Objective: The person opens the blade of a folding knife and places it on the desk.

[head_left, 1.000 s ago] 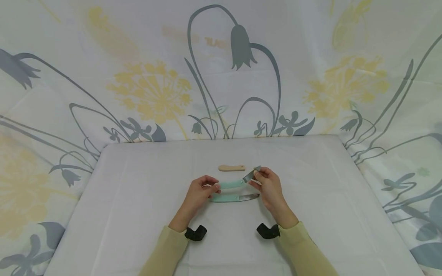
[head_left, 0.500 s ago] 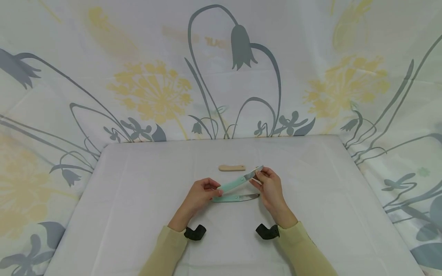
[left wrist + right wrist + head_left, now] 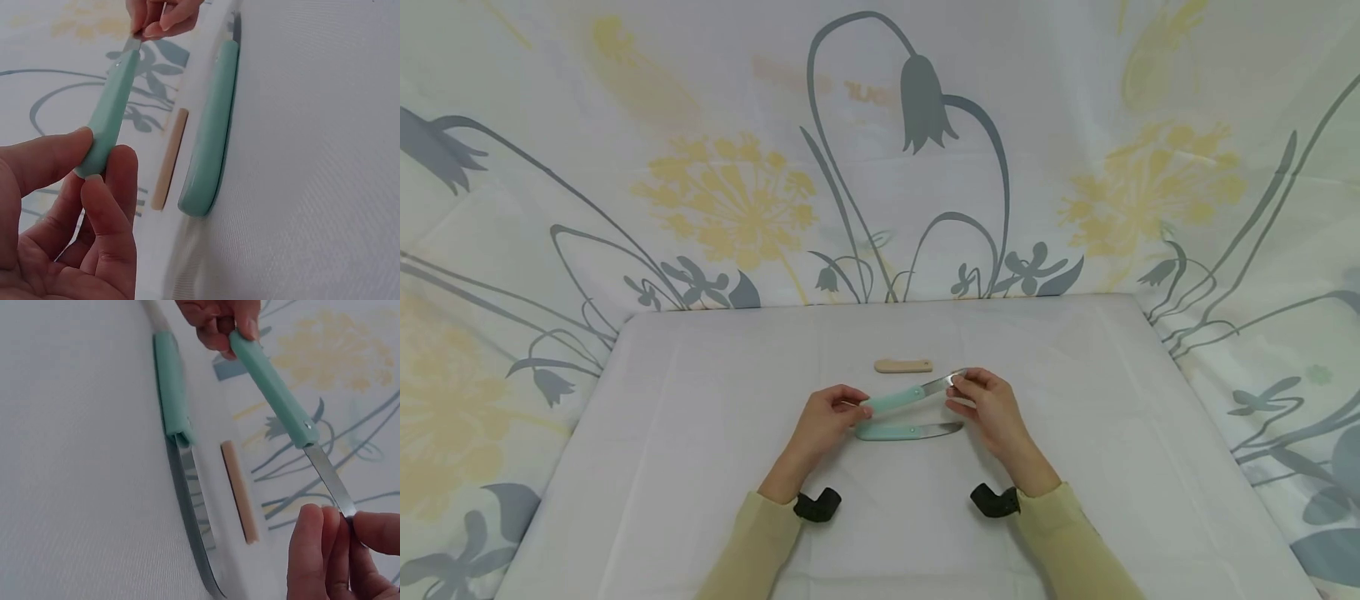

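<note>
Both hands hold one folding knife [image 3: 892, 402] with a mint-green handle, raised over the table and tilted up to the right. My left hand [image 3: 822, 425] pinches the butt of the handle between thumb and fingers. At the other end, my right hand [image 3: 996, 417] pinches the steel blade [image 3: 331, 481] near its tip, which the fingers partly hide. The blade stands unfolded, almost in line with the handle. Nearer to me a second mint-green folding knife [image 3: 887, 432] lies on the table, its blade out and pointing right.
Beyond the held knife, a slim beige piece [image 3: 903, 366], shaped like a folded knife, lies on the white-covered table [image 3: 700, 467]. A flower-printed cloth [image 3: 1037, 167] rises behind and at both sides. Black wrist mounts [image 3: 818, 505] stick out from the sleeves.
The held knife's blade has swung from a clear angle to nearly straight with its handle. Both hands keep their pinch, and the left has shifted slightly left with the handle.
</note>
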Demonstrator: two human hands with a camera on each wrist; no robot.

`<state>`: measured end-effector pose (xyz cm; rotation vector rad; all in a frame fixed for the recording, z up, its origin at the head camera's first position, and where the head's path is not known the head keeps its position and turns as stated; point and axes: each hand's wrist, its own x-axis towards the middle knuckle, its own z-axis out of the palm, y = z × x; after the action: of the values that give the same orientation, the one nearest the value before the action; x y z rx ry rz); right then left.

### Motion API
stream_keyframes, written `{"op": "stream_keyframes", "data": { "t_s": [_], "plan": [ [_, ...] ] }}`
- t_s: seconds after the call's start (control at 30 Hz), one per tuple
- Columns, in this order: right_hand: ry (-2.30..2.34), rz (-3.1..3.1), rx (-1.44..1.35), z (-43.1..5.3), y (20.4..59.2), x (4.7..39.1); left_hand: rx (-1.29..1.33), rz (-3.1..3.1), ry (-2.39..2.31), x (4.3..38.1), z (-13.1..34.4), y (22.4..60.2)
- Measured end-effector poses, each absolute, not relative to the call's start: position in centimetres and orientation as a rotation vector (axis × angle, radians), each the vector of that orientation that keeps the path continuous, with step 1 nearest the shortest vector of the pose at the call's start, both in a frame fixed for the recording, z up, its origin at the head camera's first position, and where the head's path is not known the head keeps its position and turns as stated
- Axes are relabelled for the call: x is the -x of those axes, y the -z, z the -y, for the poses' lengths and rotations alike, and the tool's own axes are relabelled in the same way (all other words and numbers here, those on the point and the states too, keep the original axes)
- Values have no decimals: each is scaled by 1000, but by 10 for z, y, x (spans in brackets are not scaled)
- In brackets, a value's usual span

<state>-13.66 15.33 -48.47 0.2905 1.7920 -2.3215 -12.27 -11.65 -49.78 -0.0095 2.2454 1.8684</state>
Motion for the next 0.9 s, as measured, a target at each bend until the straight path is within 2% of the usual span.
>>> {"op": "stream_keyframes", "data": {
  "t_s": [0.5,0.9],
  "plan": [
    [1982,-2101,-225,-168,495,135,56,-2232,-1874,123,126,498],
    [1705,-2334,-152,-171,498,134,17,-2476,-1689,124,127,507]
  ]
}}
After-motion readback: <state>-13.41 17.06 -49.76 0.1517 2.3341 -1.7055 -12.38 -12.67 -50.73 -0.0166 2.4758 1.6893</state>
